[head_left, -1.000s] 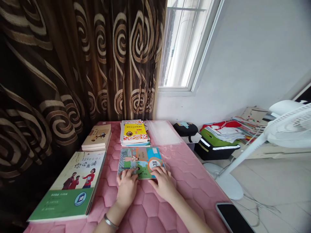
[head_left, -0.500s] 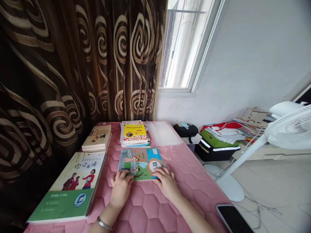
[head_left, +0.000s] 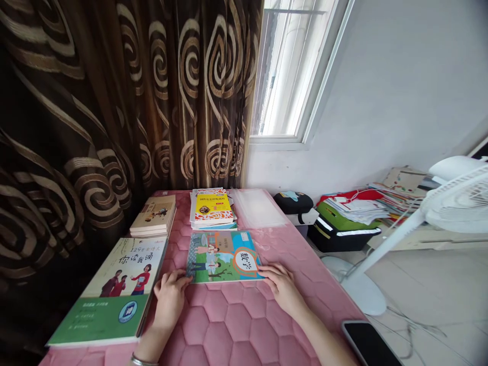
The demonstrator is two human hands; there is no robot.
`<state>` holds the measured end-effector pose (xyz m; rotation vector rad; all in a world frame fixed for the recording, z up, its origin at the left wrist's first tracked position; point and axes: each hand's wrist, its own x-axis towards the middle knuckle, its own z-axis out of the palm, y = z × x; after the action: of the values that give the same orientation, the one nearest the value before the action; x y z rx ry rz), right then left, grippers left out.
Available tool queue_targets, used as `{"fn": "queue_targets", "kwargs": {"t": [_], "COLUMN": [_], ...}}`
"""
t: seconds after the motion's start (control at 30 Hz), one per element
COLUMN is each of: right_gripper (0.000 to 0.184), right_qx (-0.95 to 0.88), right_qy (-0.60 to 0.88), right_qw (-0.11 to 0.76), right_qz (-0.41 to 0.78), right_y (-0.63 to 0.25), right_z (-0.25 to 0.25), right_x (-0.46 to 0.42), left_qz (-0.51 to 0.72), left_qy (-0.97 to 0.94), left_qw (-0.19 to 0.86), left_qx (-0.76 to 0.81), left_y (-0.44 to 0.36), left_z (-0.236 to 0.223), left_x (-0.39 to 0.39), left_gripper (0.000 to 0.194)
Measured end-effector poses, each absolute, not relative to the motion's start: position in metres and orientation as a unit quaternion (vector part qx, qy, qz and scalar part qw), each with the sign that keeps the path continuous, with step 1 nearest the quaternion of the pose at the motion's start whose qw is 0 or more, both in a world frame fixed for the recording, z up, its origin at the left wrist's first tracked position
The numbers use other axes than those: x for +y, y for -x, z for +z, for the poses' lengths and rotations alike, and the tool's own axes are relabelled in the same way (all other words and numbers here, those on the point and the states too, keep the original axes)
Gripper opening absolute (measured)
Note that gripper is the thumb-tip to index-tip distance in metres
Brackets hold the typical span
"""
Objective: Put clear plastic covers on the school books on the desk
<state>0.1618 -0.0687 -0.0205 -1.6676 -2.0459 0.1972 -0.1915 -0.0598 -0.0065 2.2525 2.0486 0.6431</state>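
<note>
A colourful picture-cover book (head_left: 223,256) lies flat on the pink quilted table cover (head_left: 236,325). My left hand (head_left: 170,295) rests on the cover with its fingertips at the book's near left corner. My right hand (head_left: 282,285) lies at the book's near right corner, fingers stretched flat toward it. Neither hand grips anything.
A large green and white book (head_left: 114,290) lies at the left. Behind it sits a stack of brown books (head_left: 154,216), a stack topped by a yellow book (head_left: 212,208) and a clear plastic folder (head_left: 257,208). A phone (head_left: 371,343) lies near right. A white fan (head_left: 453,198) stands at the right.
Both hands have slid off the book's cover, the left one outward to the near left corner and the right one outward to the near right corner. The book lies fully uncovered.
</note>
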Motion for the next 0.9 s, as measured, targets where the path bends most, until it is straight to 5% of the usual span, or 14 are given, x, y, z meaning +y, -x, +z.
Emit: {"fn": "queue_targets", "kwargs": {"t": [0.47, 0.9], "right_gripper": [0.01, 0.03], "right_qx": [-0.765, -0.751], "right_qy": [0.596, 0.615], "right_qw": [0.239, 0.221], "right_qz": [0.041, 0.102], "right_y": [-0.057, -0.161], "right_z": [-0.004, -0.007], "right_x": [-0.06, -0.068], "left_qz": [0.207, 0.196], "left_qy": [-0.791, -0.751], "left_qw": [0.032, 0.009], "left_qx": [0.575, 0.631], "left_y": [0.09, 0.191], "left_z": [0.007, -0.004], "left_x": [-0.057, -0.057], "left_gripper": [0.021, 0.037]}}
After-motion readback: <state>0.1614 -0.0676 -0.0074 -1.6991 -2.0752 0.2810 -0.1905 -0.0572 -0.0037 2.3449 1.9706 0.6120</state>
